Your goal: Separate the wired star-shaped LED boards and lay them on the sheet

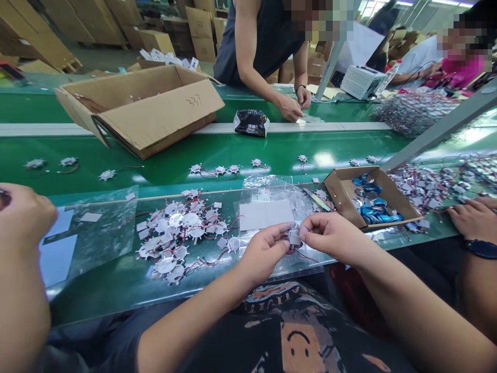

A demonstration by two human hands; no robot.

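Note:
My left hand (266, 251) and my right hand (330, 234) meet over the near edge of the green bench, both pinched on one small grey star-shaped part (294, 238) with thin red wires hanging from it. Under my hands lies a clear plastic sheet carrying grey square pads (266, 213). Left of them sits a pile of star-shaped parts with red wires (180, 235).
A small cardboard tray of blue round pieces (370, 203) stands to the right. A large open carton (143, 106) lies on the green belt (233, 150), where single star parts ride. A person opposite handles something small; co-workers' hands show at the far left and right edges.

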